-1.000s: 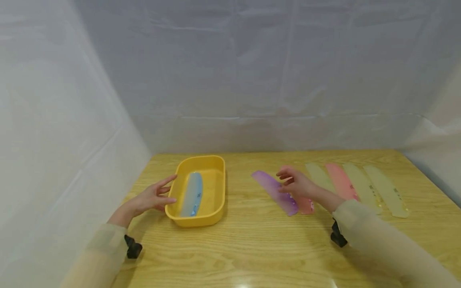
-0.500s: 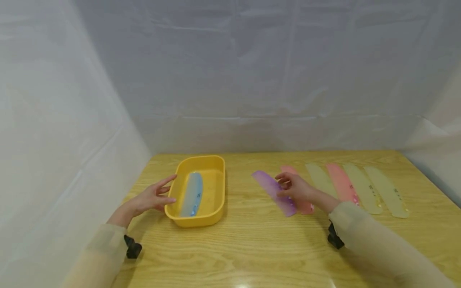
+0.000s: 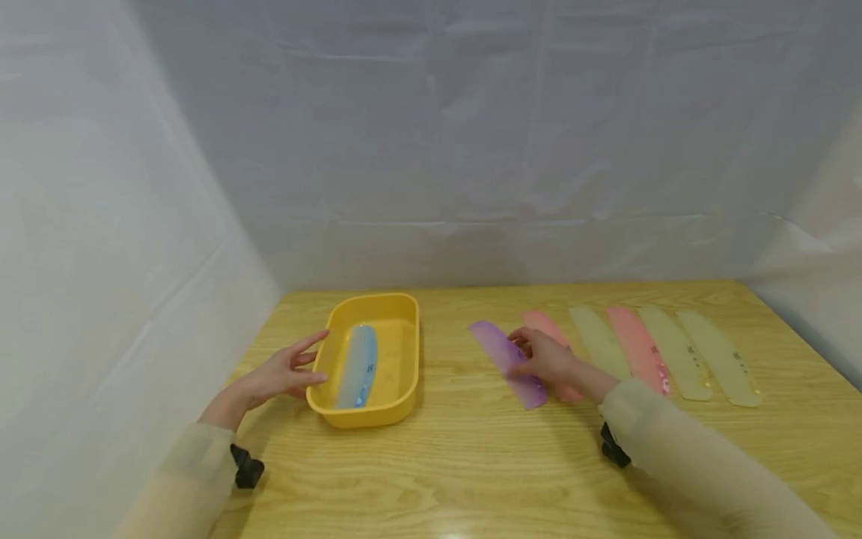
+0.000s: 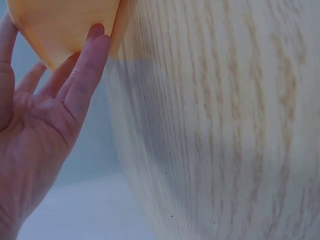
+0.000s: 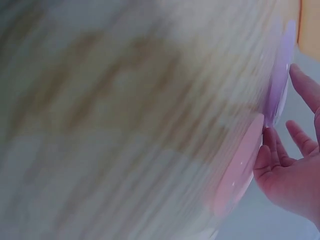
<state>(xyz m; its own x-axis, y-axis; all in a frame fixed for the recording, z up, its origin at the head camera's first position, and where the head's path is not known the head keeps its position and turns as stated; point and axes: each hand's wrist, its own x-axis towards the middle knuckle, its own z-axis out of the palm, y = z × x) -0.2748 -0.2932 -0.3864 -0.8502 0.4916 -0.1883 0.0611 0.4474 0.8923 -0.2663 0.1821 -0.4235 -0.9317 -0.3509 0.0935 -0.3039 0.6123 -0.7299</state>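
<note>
My left hand [image 3: 277, 374] rests at the left side of a yellow plastic basin [image 3: 414, 352], fingers spread straight along its rim and outer wall. A translucent blue comb [image 3: 358, 363] lies inside the basin. My right hand [image 3: 554, 361] grips a purple comb [image 3: 490, 343] on the table, thumb at its left side and curled fingers at its right edge. In the right wrist view the fingertips sit at the edge of the purple comb [image 5: 280, 75], close beside a pink comb [image 5: 240, 165]. The hand partly covers both combs in the head view.
Right of the hand several more combs lie side by side: a pale yellow-green comb [image 3: 598, 337], a pink comb [image 3: 636, 340], and further yellow-green combs [image 3: 720, 359]. The wooden table [image 3: 404, 479] is bounded by white sheeting [image 3: 431, 247] at the back and sides.
My right hand has moved slightly left and down onto the purple comb, whose near end has shifted a little left. The left hand and basin stay in place.
</note>
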